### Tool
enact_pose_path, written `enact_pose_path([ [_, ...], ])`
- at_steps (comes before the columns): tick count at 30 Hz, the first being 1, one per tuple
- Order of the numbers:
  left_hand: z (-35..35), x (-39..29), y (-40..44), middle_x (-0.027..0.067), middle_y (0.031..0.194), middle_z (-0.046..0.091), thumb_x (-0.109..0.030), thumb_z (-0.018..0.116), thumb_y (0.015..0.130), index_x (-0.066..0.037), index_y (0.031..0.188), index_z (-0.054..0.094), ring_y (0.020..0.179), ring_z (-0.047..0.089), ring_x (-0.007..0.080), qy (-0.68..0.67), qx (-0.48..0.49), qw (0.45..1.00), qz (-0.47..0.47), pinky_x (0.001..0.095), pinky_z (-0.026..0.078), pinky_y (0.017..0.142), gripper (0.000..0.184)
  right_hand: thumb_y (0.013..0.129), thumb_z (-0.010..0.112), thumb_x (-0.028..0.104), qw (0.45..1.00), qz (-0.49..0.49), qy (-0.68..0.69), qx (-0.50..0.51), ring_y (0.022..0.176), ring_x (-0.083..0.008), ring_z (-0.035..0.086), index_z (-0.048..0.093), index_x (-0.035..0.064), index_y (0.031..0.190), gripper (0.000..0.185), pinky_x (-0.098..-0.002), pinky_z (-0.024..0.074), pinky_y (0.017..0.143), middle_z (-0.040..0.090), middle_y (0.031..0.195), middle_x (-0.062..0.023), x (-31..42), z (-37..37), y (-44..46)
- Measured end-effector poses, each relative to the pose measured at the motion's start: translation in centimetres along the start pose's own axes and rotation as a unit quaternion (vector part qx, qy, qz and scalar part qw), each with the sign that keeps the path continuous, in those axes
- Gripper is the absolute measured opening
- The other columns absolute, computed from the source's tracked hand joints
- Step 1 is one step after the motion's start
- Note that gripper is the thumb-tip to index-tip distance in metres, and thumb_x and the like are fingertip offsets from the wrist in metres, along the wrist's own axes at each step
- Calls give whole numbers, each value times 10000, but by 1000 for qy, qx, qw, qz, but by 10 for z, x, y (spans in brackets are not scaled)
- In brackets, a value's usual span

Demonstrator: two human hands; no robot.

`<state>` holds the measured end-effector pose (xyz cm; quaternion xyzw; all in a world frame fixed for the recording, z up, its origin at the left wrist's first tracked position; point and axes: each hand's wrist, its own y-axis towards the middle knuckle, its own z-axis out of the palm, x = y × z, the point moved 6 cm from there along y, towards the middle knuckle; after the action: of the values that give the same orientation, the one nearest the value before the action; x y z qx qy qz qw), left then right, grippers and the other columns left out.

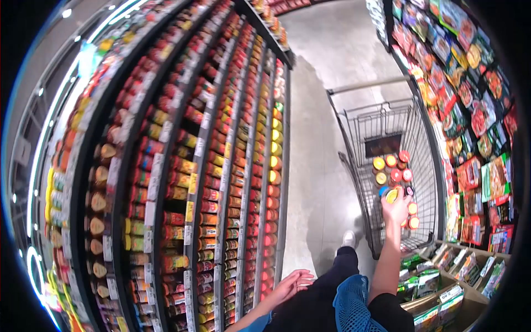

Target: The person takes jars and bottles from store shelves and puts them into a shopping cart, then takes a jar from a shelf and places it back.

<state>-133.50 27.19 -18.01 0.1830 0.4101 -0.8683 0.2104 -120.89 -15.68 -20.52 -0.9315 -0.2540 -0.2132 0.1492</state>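
Observation:
My right hand [396, 207] reaches down into a metal shopping cart [354, 124], its fingers closed around a jar with a yellow lid [391, 195]. Around it in the cart stand several jars with yellow, orange and red lids, among them a red-lidded jar [404, 156]. A blue lid [383, 190] shows just left of the held jar. My left hand [293, 283] hangs low near my leg with its fingers apart and nothing in it, close to the lower end of the jar shelves.
Tall shelves [221, 160] packed with jars line the left side. Packaged food [467, 83] hangs along the right, above open cardboard boxes [470, 293] of packets. A grey floor aisle [315, 144] runs between. My white shoe [348, 239] stands beside the cart.

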Motion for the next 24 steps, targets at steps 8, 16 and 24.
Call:
enact_pose_path([
  [8, -31, 40, -68, 147, 1329, 546, -309, 346, 1063, -47, 1355, 453, 1188, 555, 243, -81, 26, 993, 82, 367, 458, 965, 407, 662, 779, 102, 841, -413, 341, -85, 855, -226, 566, 623, 58, 1112, 478, -344, 480, 771, 537, 947, -90, 188, -170, -164],
  [16, -53, 61, -211, 144, 1382, 520, -489, 360, 1012, -64, 1393, 447, 1215, 524, 280, -333, 12, 896, 295, 419, 395, 1032, 578, 576, 830, 393, 568, -709, 292, 298, 698, -256, 628, 725, 177, 1081, 559, -343, 533, 596, 629, 835, -101, 185, -117, -498],
  [24, -68, 135, -308, 156, 1442, 465, -571, 356, 987, -61, 1428, 412, 1330, 447, 313, -406, 58, 817, 405, 513, 327, 1113, 676, 619, 819, 401, 267, -848, 135, 438, 686, -203, 642, 704, 226, 1144, 565, -355, 548, 592, 600, 875, -52, 147, -114, -665],
])
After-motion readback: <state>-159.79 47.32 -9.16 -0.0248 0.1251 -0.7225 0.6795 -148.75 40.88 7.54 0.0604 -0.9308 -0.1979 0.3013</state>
